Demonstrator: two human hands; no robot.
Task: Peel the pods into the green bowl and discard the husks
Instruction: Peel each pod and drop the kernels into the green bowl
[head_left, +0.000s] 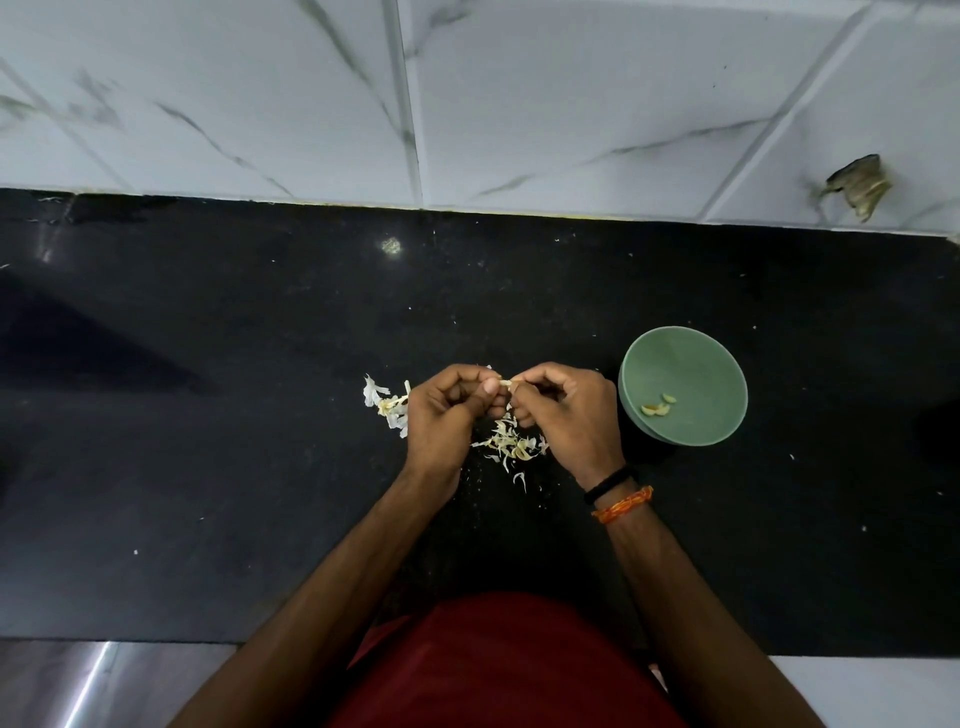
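Over the middle of the black counter (208, 415), both hands meet fingertip to fingertip; the left hand (447, 410) and the right hand (566, 415) each pinch an end of one small pale pod (505, 384), held just above the surface, with the other fingers of both curled in; whether the pod is already split is hard to tell, since it is tiny and partly hidden. Directly below the hands lies a loose heap of husks (511, 447); a second, whiter cluster of husks (387, 405) lies just left of the left hand. Right of the right hand stands the green bowl (691, 353), close beside it but apart; a few peeled pieces (657, 406) rest inside. Two wrist bands (618, 496), black and orange, circle the right wrist; white marbled tiles (519, 104) rise at the far edge.
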